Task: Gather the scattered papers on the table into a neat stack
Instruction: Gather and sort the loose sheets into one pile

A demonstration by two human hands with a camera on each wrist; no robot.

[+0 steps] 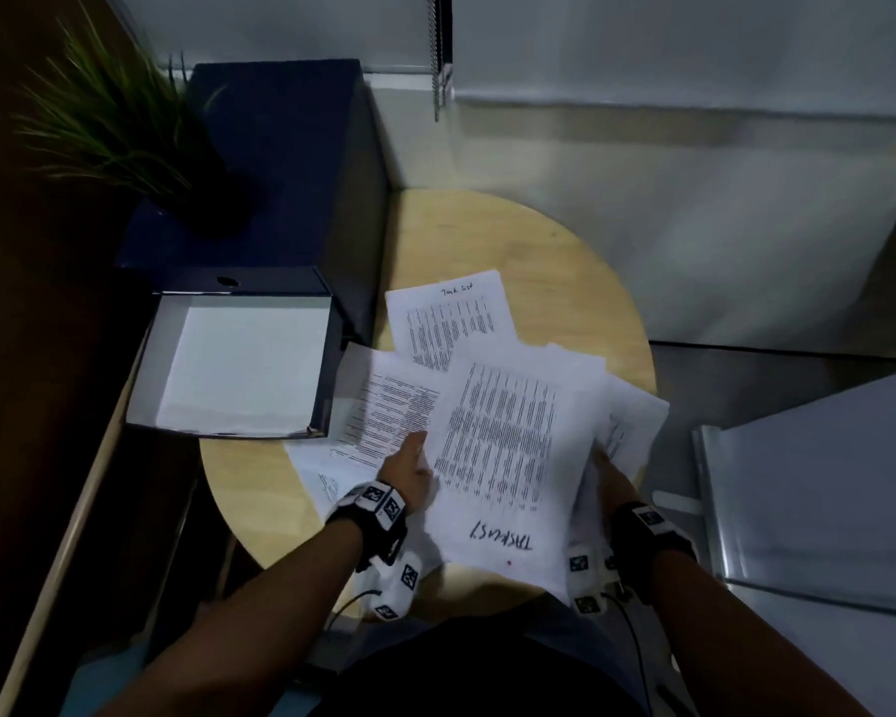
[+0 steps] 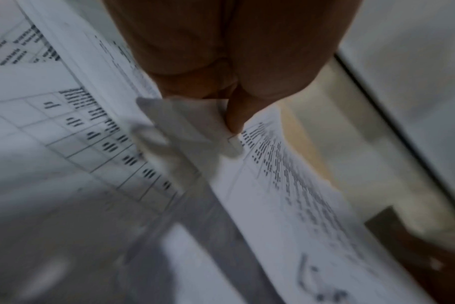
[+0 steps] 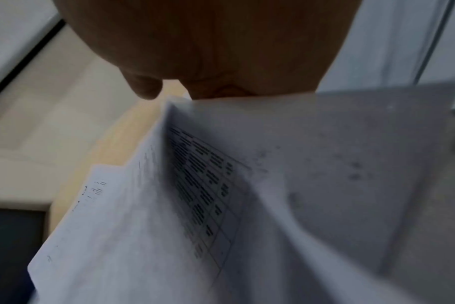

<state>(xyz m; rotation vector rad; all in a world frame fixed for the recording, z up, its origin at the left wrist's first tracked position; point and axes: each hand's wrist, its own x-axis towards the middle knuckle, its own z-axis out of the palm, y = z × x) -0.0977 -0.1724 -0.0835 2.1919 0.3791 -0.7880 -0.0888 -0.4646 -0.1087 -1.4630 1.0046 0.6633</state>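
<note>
Papers [image 1: 492, 437] lie fanned and overlapping across the round table [image 1: 580, 282], the top sheet tilted up between both hands, one sheet farther back lying apart near the far side, others spreading left toward the box [image 1: 239, 364]. They look light and floppy, likely to slide over each other and to buckle if pushed from one edge only, so squeezing from the two long sides and then tapping the edges level seems the safest hold. The left hand [image 1: 409, 470] pinches a sheet edge between thumb and fingers [image 2: 234, 115]. The right hand [image 1: 609, 470] is at the right edge of the pile with sheets draped over it; whether it grips them I cannot tell. Sheets on the right overhang the table rim, so a careless sweep could drop them. Bare tabletop at the far side gives room to square the stack; the box crowds the left.
</note>
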